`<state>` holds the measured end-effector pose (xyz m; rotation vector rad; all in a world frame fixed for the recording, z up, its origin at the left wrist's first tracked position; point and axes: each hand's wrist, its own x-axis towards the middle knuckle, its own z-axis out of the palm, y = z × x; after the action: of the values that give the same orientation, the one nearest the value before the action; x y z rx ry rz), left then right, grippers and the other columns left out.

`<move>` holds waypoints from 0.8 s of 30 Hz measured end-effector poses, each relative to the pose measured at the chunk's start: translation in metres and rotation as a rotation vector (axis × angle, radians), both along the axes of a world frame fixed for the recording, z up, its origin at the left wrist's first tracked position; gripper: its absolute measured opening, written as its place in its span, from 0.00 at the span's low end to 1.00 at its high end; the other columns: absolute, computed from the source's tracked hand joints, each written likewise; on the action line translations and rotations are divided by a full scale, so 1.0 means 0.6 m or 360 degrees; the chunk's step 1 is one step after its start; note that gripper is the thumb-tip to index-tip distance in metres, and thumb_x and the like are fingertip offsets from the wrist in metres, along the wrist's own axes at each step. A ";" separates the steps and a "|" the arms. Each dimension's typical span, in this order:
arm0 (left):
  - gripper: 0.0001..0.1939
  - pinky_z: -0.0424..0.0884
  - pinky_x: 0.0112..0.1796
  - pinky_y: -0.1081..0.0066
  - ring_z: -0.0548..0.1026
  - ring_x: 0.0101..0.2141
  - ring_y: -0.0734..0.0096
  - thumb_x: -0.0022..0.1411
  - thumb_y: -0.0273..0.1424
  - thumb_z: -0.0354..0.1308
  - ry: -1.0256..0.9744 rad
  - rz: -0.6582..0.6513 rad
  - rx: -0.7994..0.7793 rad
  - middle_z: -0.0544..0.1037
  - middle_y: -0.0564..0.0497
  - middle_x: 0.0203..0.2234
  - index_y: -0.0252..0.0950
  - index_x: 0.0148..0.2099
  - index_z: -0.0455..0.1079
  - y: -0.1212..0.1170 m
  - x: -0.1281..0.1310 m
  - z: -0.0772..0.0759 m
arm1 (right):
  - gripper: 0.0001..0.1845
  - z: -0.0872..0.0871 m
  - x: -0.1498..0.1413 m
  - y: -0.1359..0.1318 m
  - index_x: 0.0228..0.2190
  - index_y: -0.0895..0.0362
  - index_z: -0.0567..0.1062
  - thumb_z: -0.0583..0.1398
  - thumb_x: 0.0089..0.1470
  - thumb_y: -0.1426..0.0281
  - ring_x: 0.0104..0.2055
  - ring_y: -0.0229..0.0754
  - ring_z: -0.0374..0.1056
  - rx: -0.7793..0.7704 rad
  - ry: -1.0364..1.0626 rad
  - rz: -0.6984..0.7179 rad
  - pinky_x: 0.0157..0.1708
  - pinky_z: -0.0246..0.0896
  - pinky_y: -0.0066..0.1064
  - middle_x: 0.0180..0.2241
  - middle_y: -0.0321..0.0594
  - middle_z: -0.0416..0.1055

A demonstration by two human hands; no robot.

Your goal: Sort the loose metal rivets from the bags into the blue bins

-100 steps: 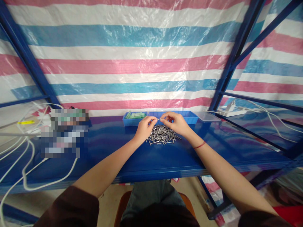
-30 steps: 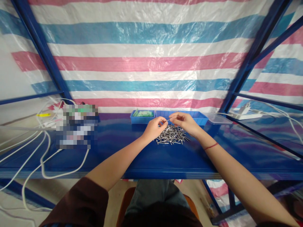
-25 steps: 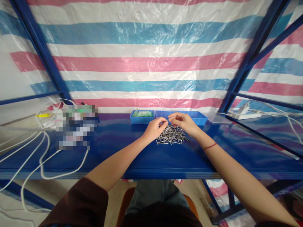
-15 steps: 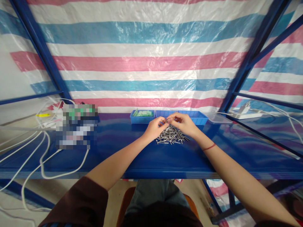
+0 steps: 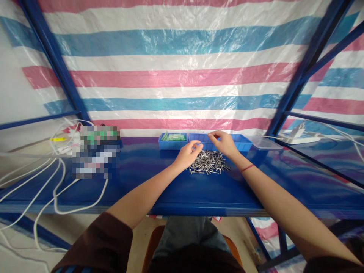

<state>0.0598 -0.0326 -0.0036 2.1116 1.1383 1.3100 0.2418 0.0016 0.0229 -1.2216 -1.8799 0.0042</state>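
Note:
A heap of small metal pins (image 5: 209,167) lies on the blue shelf top (image 5: 176,189). My left hand (image 5: 188,153) rests at the heap's left edge, fingers loosely stretched toward the pins, and nothing shows in it. My right hand (image 5: 224,142) is raised behind the heap, over the near rim of a long blue tray (image 5: 241,143). Its fingertips are pinched together; whatever they hold is too small to make out. A red string circles my right wrist.
A small blue box with green contents (image 5: 172,138) stands left of the tray, and a clear plastic lid (image 5: 260,142) to its right. White cables (image 5: 57,189) loop over the shelf's left part beside a blurred-out object (image 5: 95,151). Blue frame posts and striped sheeting enclose the back.
My hands were together holding a thin pin between them above the heap. They have parted: the right moved back over the tray, the left sank to the heap's edge.

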 end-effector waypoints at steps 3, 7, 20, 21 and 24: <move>0.15 0.68 0.43 0.67 0.73 0.38 0.68 0.63 0.38 0.51 0.0310 -0.0056 0.0145 0.76 0.49 0.36 0.36 0.47 0.69 -0.004 -0.002 -0.004 | 0.17 -0.001 0.008 0.025 0.30 0.61 0.77 0.52 0.56 0.66 0.34 0.46 0.68 0.0076 -0.0203 -0.0330 0.36 0.59 0.35 0.31 0.48 0.74; 0.17 0.62 0.50 0.58 0.68 0.48 0.59 0.61 0.41 0.52 0.0754 -0.0057 0.0303 0.74 0.48 0.46 0.42 0.49 0.70 -0.012 -0.006 -0.011 | 0.17 0.001 0.028 0.022 0.34 0.62 0.77 0.53 0.55 0.65 0.36 0.48 0.68 0.0052 -0.0433 -0.0365 0.37 0.59 0.35 0.33 0.50 0.74; 0.10 0.64 0.43 0.60 0.71 0.43 0.60 0.61 0.35 0.53 0.0929 0.0157 0.0145 0.75 0.51 0.40 0.44 0.43 0.72 -0.015 -0.006 -0.002 | 0.15 -0.001 0.055 -0.023 0.31 0.59 0.77 0.61 0.44 0.60 0.26 0.39 0.65 -0.1039 -0.0620 0.0679 0.25 0.57 0.29 0.23 0.38 0.71; 0.09 0.64 0.43 0.61 0.71 0.43 0.61 0.61 0.35 0.53 0.0930 0.0167 0.0151 0.75 0.52 0.39 0.44 0.43 0.71 -0.015 -0.007 -0.002 | 0.15 -0.001 0.053 -0.023 0.30 0.59 0.76 0.61 0.45 0.60 0.26 0.39 0.65 -0.1032 -0.0631 0.0688 0.26 0.58 0.29 0.23 0.38 0.72; 0.09 0.64 0.42 0.62 0.70 0.42 0.63 0.61 0.33 0.53 0.0923 0.0177 0.0139 0.75 0.53 0.37 0.44 0.44 0.71 -0.016 -0.006 -0.002 | 0.13 0.000 0.049 -0.025 0.29 0.59 0.76 0.59 0.46 0.62 0.27 0.40 0.66 -0.1022 -0.0647 0.0700 0.28 0.59 0.30 0.25 0.40 0.73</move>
<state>0.0561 -0.0420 -0.0050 2.6184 1.4560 0.8110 0.2713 -0.0134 0.0227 -1.2442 -2.5923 0.6899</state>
